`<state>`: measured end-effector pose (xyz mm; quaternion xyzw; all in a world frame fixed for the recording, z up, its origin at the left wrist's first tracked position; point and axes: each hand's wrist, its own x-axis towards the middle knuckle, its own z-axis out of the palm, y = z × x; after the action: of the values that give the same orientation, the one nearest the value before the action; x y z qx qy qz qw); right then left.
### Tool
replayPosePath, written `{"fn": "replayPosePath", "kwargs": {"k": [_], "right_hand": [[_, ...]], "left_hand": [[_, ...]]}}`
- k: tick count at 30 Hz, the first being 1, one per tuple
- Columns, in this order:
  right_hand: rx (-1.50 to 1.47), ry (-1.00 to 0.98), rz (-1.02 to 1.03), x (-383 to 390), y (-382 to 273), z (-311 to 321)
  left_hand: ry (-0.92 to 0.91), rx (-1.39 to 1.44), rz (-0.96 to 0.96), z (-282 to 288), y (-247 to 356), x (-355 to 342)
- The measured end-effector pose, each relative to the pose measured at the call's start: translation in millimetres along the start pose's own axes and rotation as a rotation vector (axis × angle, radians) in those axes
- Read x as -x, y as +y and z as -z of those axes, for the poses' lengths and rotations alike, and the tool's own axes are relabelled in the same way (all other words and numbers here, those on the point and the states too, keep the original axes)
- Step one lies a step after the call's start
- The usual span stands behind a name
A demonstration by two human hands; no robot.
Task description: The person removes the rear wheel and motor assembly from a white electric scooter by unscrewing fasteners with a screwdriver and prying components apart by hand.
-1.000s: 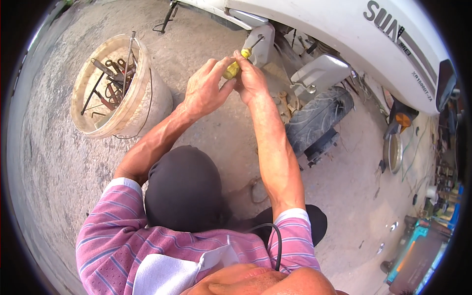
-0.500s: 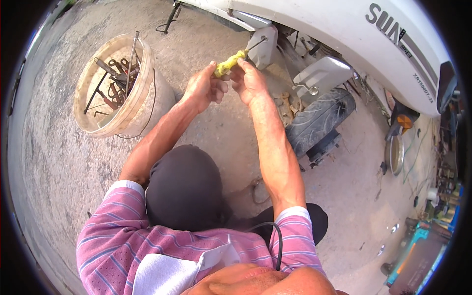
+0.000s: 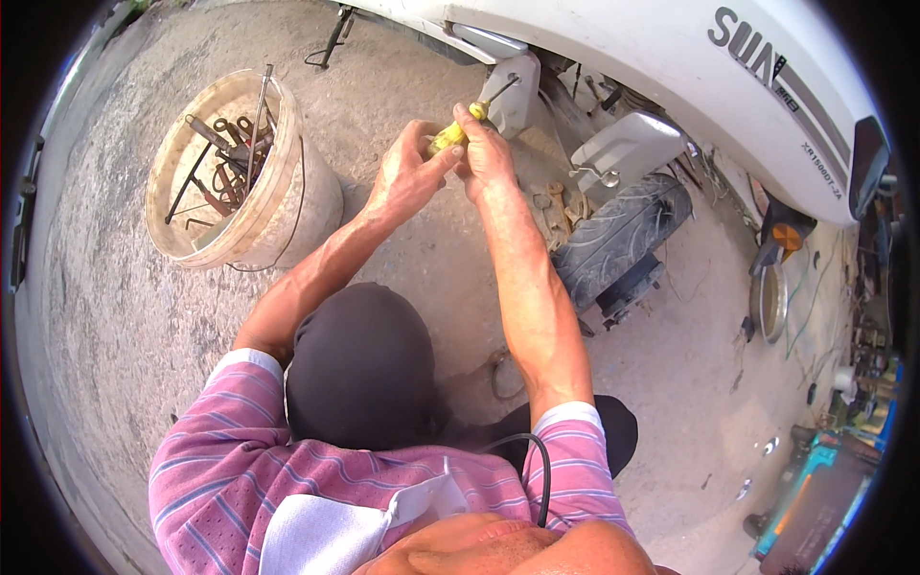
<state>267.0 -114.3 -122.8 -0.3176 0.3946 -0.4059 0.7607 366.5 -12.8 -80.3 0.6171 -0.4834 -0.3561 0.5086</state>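
A yellow-handled screwdriver slants up and right, its dark shaft reaching a hole in a silver metal plate on the white vehicle. My left hand is closed on the lower end of the handle, thumb toward the right. My right hand grips the handle higher up, with its thumb on top near the collar. Just right and below are a second silver plate and a black tire.
A dirty white bucket of tools stands at the left. Loose rusty wrenches lie beside the tire. A black stand is at the top, a metal basin at the right, and a teal machine at the lower right.
Since half a second ago my left fingers have closed round the handle again, and my right thumb has moved up onto its top. The screwdriver still reaches the same plate.
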Motion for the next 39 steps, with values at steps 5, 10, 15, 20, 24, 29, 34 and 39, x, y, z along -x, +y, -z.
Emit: {"fn": "replayPosePath", "kwargs": {"k": [5, 10, 15, 20, 24, 29, 34, 39], "right_hand": [[-0.107, -0.101, -0.098, 14.1, -10.7, -6.3], [-0.072, -0.094, -0.075, -4.4, -1.5, 10.2], [0.008, -0.013, -0.026, -4.7, -0.2, 5.0], [-0.075, 0.053, -0.087, 8.7, -10.5, -7.5], [-0.185, -0.163, -0.06, -5.4, 2.0, 7.7], [-0.077, -0.086, 0.046, -3.5, 1.6, 1.8], [-0.199, -0.083, -0.069, 6.0, -8.9, -4.7], [-0.095, -0.143, 0.017, 1.6, -0.7, 2.5]], "left_hand": [[-0.007, 0.808, 0.516, 23.0, -13.2, -17.8], [-0.149, 0.849, 0.533, 16.7, -15.9, -15.1], [0.164, -0.078, -0.037, 5.9, -16.3, -7.7], [-0.05, 0.537, 0.518, 20.3, -11.0, -20.1], [-0.127, 0.58, 0.552, 21.5, -12.9, -19.6], [0.176, -0.289, -0.161, 2.3, -17.3, -11.2], [-0.144, 0.536, 0.383, 18.6, -11.7, -24.4], [-0.089, 0.577, 0.486, 14.9, -13.4, -24.4]]}}
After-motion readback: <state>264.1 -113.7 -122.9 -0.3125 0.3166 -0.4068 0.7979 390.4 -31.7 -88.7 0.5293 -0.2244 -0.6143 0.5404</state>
